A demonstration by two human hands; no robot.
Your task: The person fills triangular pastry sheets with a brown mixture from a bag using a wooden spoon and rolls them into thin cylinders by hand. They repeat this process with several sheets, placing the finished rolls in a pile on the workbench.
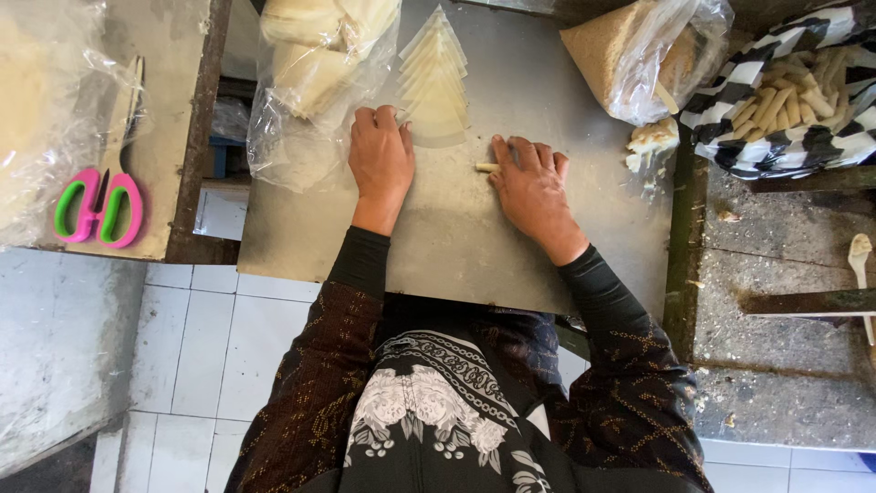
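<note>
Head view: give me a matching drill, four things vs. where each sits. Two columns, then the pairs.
Things:
1. scissors
2. fanned wrapper sheets
3. pile of finished rolls
4. thin roll

Places:
A. in the black-and-white striped cloth, far right
B. under the fingertips of the right hand
C. on the side counter at left, pink and green handles
D. at the top of the metal table, just beyond the left hand

Pairs: 1-C, 2-D, 3-A, 4-B

White tiled floor, possibly concrete ledge
</note>
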